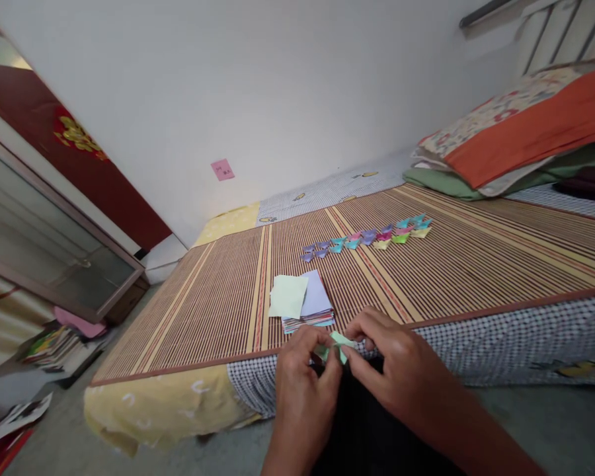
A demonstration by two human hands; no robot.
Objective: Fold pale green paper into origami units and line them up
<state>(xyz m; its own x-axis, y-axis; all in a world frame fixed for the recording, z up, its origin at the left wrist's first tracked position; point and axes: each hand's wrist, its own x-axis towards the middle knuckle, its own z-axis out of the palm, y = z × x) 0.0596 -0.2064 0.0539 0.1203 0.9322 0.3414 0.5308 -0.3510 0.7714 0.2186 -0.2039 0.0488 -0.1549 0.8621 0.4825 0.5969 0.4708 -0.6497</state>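
Observation:
A small piece of folded light green paper is pinched between my two hands, just off the bed's front edge. My left hand has thumb and fingers closed on its left side. On the right side, my right hand grips it between thumb and bent forefinger. My fingers cover part of the paper. Just beyond my hands lies a stack of coloured paper squares, with a pale green sheet on top at the left. Farther back, several small folded paper boats in purple, blue, pink, yellow and green stand in two rows.
A striped mat covers the bed, with a checked sheet hanging over its front edge. Folded bedding is piled at the back right. A pink note is on the wall. Books lie at the far left.

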